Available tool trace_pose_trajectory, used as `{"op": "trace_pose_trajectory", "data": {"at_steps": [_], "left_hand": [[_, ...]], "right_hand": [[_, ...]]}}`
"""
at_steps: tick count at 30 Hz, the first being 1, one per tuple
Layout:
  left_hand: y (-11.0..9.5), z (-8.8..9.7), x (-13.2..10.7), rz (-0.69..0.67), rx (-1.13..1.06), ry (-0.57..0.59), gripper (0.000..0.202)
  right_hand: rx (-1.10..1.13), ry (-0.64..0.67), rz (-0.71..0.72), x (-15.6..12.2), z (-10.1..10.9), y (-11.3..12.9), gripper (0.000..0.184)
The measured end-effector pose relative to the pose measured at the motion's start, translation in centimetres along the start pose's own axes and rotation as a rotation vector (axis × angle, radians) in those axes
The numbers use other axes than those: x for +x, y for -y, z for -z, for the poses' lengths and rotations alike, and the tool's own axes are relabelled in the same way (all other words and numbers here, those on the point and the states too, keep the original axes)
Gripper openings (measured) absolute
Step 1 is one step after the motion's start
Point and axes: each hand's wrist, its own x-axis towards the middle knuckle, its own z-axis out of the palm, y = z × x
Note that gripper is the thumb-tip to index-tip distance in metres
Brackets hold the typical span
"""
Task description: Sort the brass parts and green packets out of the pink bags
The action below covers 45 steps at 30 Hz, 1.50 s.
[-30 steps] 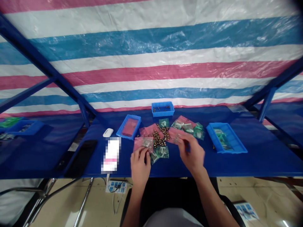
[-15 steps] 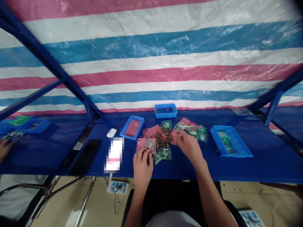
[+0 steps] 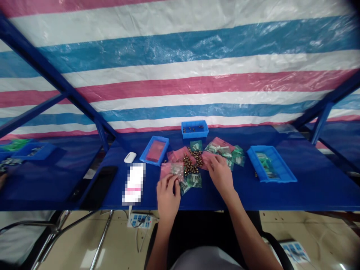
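Observation:
A loose heap of small brass-coloured metal fittings lies on the blue table, ringed by small plastic bags. My left hand rests at the near edge of a pink bag with clear contents. Its fingers are bent and slightly apart, with a gap beside the thumb. To the right of the heap, my right hand has its fingers closed down on another pink plastic bag; the fingertips are partly hidden. Green bags of silvery parts lie just beyond my left fingers.
Blue trays stand around: one with a few fittings at the back, one with pink bags left, one with green bags right. A white case, a blurred-out phone and a dark phone lie left.
The view has shifted slightly. My right hand has moved a little left over the pink bag, its fingers lying further across it. My left hand stays in place.

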Motion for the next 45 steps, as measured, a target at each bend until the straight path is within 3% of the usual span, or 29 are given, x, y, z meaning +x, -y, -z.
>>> {"op": "trace_pose_trajectory", "data": {"at_steps": [4,12,16,20,28,33,36,39,42,45], "left_hand": [[0.0,0.0,0.0,-0.004,-0.002,-0.006,0.023],[-0.1,0.0,0.0,-0.004,0.005,-0.002,0.022],[0.0,0.0,-0.1,-0.001,-0.001,-0.004,0.023],[0.1,-0.1,-0.1,-0.004,-0.004,-0.007,0.023],[0.1,-0.1,0.1,-0.020,-0.018,-0.024,0.024],[0.2,0.3,-0.7,-0.127,-0.041,-0.248,0.027],[-0.9,0.7,-0.8,-0.176,-0.089,-0.311,0.029],[-3.2,0.5,-0.2,-0.027,-0.301,-0.175,0.031],[-5.5,-0.2,0.8,0.300,-0.658,0.055,0.042],[-6.6,-0.8,1.4,0.566,-0.889,0.142,0.038]], "right_hand": [[-0.127,-0.142,-0.038,-0.1,0.2,-1.3,0.032],[-0.068,-0.116,0.004,0.1,-0.6,-4.5,0.017],[0.156,-0.076,0.020,0.4,-0.1,-4.5,0.014],[0.539,-0.044,-0.091,0.1,1.0,-4.2,0.022],[0.865,-0.324,-0.364,-0.7,1.9,-6.0,0.045],[1.111,-0.333,-0.415,-1.4,2.3,-6.1,0.063],[1.275,-0.273,-0.428,-2.1,2.5,-4.5,0.050],[1.414,-0.141,-0.418,-3.1,2.7,-1.9,0.040],[1.502,-0.019,-0.391,-4.2,2.5,0.4,0.051],[1.531,0.054,-0.371,-4.9,2.1,1.4,0.059]]}}
